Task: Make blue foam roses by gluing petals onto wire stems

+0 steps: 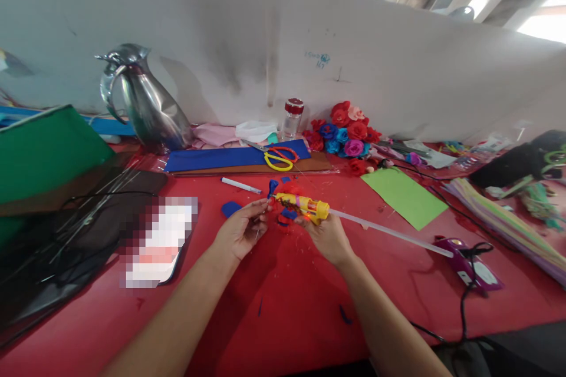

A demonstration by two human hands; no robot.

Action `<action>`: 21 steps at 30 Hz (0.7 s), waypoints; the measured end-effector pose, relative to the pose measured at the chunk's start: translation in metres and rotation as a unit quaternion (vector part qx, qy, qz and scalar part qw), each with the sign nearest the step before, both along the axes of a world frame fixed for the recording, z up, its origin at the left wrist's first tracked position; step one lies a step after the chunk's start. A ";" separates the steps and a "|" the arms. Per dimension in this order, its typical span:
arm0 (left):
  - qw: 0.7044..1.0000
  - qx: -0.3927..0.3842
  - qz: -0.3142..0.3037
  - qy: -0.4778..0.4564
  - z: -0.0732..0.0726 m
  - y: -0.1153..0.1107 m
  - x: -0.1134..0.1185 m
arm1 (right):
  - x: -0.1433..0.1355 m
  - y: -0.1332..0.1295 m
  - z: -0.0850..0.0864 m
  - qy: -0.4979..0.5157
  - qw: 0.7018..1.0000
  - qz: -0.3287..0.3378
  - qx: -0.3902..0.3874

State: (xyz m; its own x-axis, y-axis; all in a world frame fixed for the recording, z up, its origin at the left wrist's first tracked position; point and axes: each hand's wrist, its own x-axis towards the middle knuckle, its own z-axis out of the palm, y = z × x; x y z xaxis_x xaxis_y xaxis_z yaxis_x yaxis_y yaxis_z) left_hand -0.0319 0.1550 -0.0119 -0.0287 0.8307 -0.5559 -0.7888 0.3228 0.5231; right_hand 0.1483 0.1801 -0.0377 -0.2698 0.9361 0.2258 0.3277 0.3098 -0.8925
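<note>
My right hand (328,238) is closed around a yellow glue gun (303,205), with a long clear glue stick (389,232) coming out of its back end toward the right. The gun's tip touches or nearly touches a small blue piece (273,188) above my left hand (244,227). Pinched in the left fingers is a thin wire stem, which carries that blue piece. Blue petal-like scraps (230,208) lie on the red table (283,312) beside and behind my hands.
Behind the hands are a white pen (241,185), scissors (279,160) on blue sheets, a glass jar (292,119) and crafted flowers (349,131). At left stand a metal jug (150,100) and a phone (159,241). Green paper (404,195) and a purple corded device (471,265) lie right.
</note>
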 end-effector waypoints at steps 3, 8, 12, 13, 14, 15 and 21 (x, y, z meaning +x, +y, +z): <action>1.000 0.000 0.002 0.001 -0.001 0.000 0.000 | 0.000 0.000 0.000 0.007 1.000 0.009 0.000; 1.000 -0.001 0.002 0.004 -0.001 0.000 0.000 | -0.001 0.000 -0.001 0.005 1.000 0.007 0.001; 1.000 -0.001 -0.001 0.005 -0.003 0.000 -0.001 | 0.000 0.001 -0.001 0.004 1.000 -0.008 0.009; 1.000 0.002 -0.002 0.005 -0.003 0.000 -0.001 | 0.001 0.001 0.000 0.005 1.000 -0.006 0.007; 1.000 0.006 -0.004 0.006 -0.004 0.000 -0.001 | 0.001 0.001 0.000 0.005 1.000 -0.001 0.003; 1.000 0.011 -0.005 0.006 -0.005 0.000 -0.002 | 0.001 0.001 0.000 0.005 1.000 0.004 -0.001; 1.000 0.021 -0.013 0.006 -0.007 0.000 -0.003 | 0.001 0.000 0.003 0.000 1.000 -0.003 0.000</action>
